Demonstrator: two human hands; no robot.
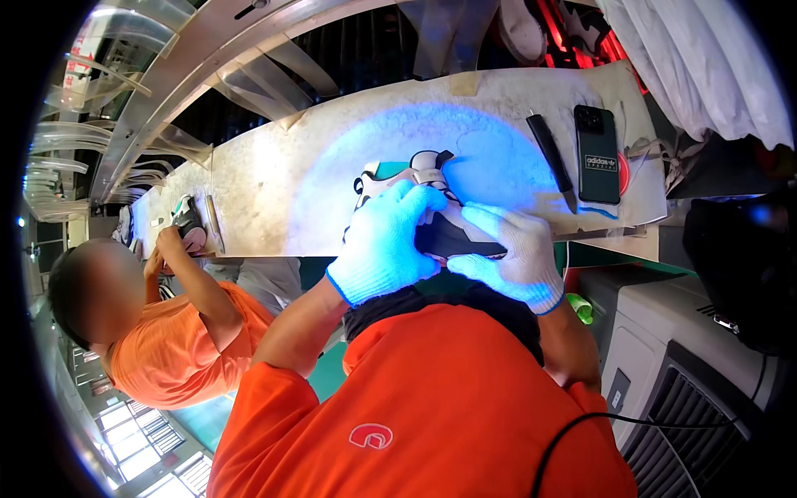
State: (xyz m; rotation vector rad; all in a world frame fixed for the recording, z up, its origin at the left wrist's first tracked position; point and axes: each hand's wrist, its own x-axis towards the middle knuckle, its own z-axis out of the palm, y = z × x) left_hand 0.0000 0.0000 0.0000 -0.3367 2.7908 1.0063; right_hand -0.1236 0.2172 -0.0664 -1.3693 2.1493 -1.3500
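Observation:
Both of my hands wear white knit gloves, tinted blue by a lamp's glow. Between them, at the near edge of the worktable, is a shoe with a dark grey side panel (448,236) and pale trim. My left hand (383,242) wraps over its left part, the fingers curled near the top. On the right end my right hand (516,253) grips it, thumb below and fingers above. Just beyond my left fingers shows a pale and black shoe part (428,159) with a strap; whether it belongs to the same shoe, I cannot tell. My hands hide much of the shoe.
A black-handled tool (550,151) and a dark phone (598,156) lie at the right of the worktable (274,166). At the left, a person in orange (183,340) handles another shoe (188,217). A grey machine (656,357) stands to my right, and a rack with shoes lies beyond.

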